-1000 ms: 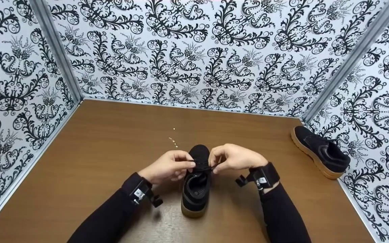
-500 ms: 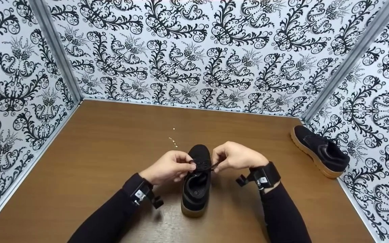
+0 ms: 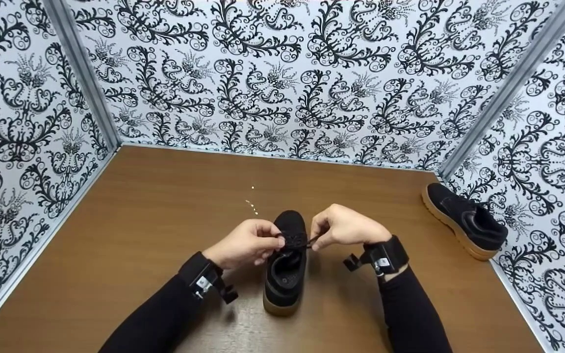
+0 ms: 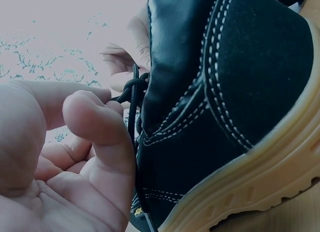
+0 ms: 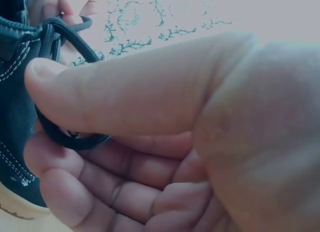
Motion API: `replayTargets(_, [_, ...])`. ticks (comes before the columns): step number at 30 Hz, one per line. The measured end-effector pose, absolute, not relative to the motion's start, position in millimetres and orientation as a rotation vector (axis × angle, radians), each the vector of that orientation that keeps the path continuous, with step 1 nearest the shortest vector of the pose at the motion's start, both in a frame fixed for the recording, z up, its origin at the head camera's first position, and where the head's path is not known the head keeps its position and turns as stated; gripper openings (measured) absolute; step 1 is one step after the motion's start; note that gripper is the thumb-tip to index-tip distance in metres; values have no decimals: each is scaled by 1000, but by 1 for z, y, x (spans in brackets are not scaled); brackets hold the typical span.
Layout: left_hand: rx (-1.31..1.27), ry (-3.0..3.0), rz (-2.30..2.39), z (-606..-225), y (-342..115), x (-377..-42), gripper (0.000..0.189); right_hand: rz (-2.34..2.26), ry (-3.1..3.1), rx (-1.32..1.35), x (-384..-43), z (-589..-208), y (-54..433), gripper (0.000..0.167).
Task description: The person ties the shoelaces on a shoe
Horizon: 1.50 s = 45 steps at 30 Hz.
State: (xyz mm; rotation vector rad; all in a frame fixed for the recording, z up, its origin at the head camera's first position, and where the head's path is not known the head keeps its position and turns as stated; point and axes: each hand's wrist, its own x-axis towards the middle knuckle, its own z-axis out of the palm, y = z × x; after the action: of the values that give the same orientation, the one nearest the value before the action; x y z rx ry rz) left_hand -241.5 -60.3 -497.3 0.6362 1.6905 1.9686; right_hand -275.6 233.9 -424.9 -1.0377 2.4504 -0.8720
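Note:
A black shoe [image 3: 282, 296] with a tan sole and white stitching stands upright on the brown table, toe pointing away from me. Its black shoelace [image 4: 132, 99] crosses in a knot over the tongue area. On the shoe's left side, my left hand [image 3: 245, 242] pinches lace between thumb and forefinger. To the right, my right hand [image 3: 347, 226] holds a lace loop [image 5: 70, 141] between thumb and fingers, the other fingers curled beneath. The lace is drawn out sideways between both hands. Exact finger contact on the left is partly hidden by the thumb.
A second black shoe [image 3: 466, 220] with a tan sole lies at the table's right edge by the wall. Patterned black-and-white walls [image 3: 272, 73] enclose the brown table [image 3: 174, 191] at the back and sides. Small bright spots [image 3: 252, 206] show beyond the toe.
My right hand has moved slightly to the right, away from the shoe, drawing the lace outward. My left hand has stayed nearly in place. Both shoes are unmoved.

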Motion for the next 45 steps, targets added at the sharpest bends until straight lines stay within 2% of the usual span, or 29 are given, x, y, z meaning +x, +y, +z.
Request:
replayTargets(7, [626, 1680, 1969, -496, -59, -240, 8, -903, 2391, -1103, -278, -426, 236, 6])
replayTargets(10, [622, 1684, 1969, -497, -59, -240, 7, -921, 2397, -1102, -279, -427, 236, 22])
replayTargets(12, [623, 1680, 1969, -497, -59, -240, 6, -932, 2404, -1102, -280, -428, 235, 25])
replayTargets(18, [639, 1685, 1966, -498, -60, -241, 5, -909, 2446, -1105, -279, -429, 233, 8])
replayTargets(34, [655, 1679, 2004, -496, -58, -239, 11, -704, 2541, -1055, -276, -426, 236, 11])
replayTargets(38, [648, 1739, 1997, -493, -56, -236, 12, -757, 2565, -1054, -274, -425, 236, 9])
replayTargets(45, [604, 1778, 1965, -492, -55, -237, 13, -887, 2472, -1090, -273, -420, 239, 16])
